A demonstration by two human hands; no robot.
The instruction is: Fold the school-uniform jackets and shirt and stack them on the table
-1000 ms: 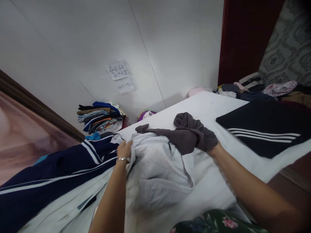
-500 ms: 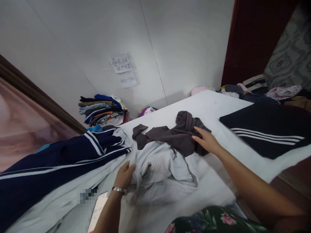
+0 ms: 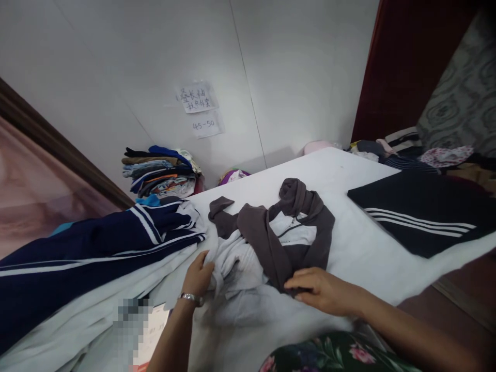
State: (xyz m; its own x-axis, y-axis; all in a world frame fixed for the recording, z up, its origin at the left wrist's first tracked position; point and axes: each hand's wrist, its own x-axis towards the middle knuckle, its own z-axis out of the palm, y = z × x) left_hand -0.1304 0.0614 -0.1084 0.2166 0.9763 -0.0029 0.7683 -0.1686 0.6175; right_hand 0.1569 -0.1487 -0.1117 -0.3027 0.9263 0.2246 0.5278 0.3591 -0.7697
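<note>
A brown and light-grey hooded jacket point(image 3: 267, 248) lies crumpled on the white-covered table point(image 3: 349, 268) in front of me. Its hood is bunched at the far side, and a zip shows on the pale chest panel. My left hand point(image 3: 199, 274), with a metal bracelet at the wrist, pinches the light-grey fabric at the jacket's left. My right hand point(image 3: 321, 289) grips the brown cloth at its near edge, fingers closed over it. Part of the grey body is folded under the brown sleeve.
Dark navy garments with white stripes point(image 3: 101, 243) spread over the left side. A folded black garment with white stripes point(image 3: 422, 212) lies at the right. A stack of folded clothes point(image 3: 160, 170) stands by the wall. A lit screen point(image 3: 155, 333) is beside my left forearm.
My right hand has moved toward me, drawing the brown sleeve across and down. The pale chest panel and zip are now uncovered. My left hand stays almost in place.
</note>
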